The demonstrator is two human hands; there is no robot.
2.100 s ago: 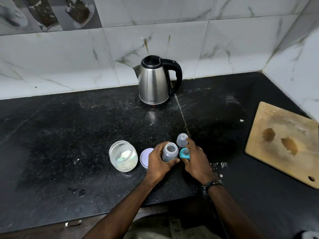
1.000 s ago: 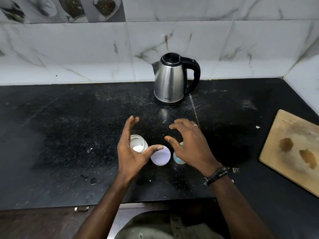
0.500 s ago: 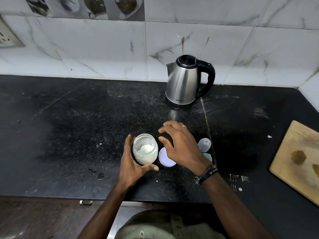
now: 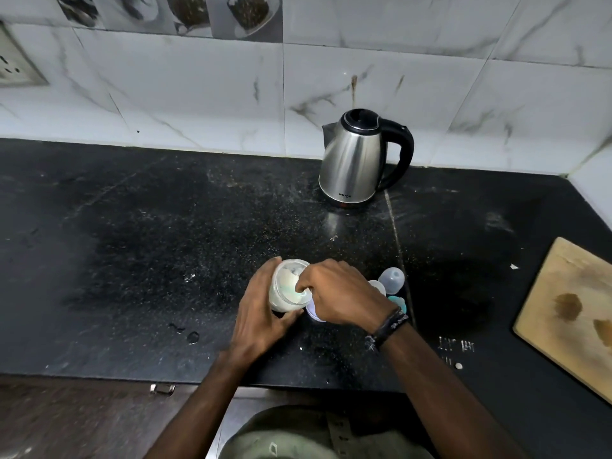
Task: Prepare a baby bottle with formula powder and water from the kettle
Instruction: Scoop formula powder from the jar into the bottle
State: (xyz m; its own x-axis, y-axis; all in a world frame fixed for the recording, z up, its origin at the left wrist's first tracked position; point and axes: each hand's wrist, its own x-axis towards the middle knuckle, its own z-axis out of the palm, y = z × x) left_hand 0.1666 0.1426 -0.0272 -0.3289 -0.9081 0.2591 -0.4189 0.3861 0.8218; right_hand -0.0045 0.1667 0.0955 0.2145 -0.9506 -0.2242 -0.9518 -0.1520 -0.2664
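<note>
Left hand: the left hand (image 4: 261,313) is wrapped round the side of the small clear glass jar of white formula powder (image 4: 287,289), thumb curled under its near side, holding it tilted toward the right.
Right hand: the right hand (image 4: 344,294) reaches into the jar's open mouth with bent fingertips; whether they pinch anything inside cannot be told. A dark braided band sits on the wrist.
Jar lid: a round pale lilac lid (image 4: 314,314) lies flat on the black speckled stone surface (image 4: 165,260), just beside the jar and mostly hidden under the right hand.
Bottle parts: a translucent grey-blue bottle cap (image 4: 392,278) stands just right of the right hand; a teal ring piece (image 4: 397,301) peeks out beside the wrist. The bottle body is largely hidden.
Kettle: a stainless steel electric kettle with black lid and handle (image 4: 356,160) stands upright at the back by the marble-tiled wall, well apart from the hands.
Board: a stained wooden cutting board (image 4: 569,313) lies at the right edge.
</note>
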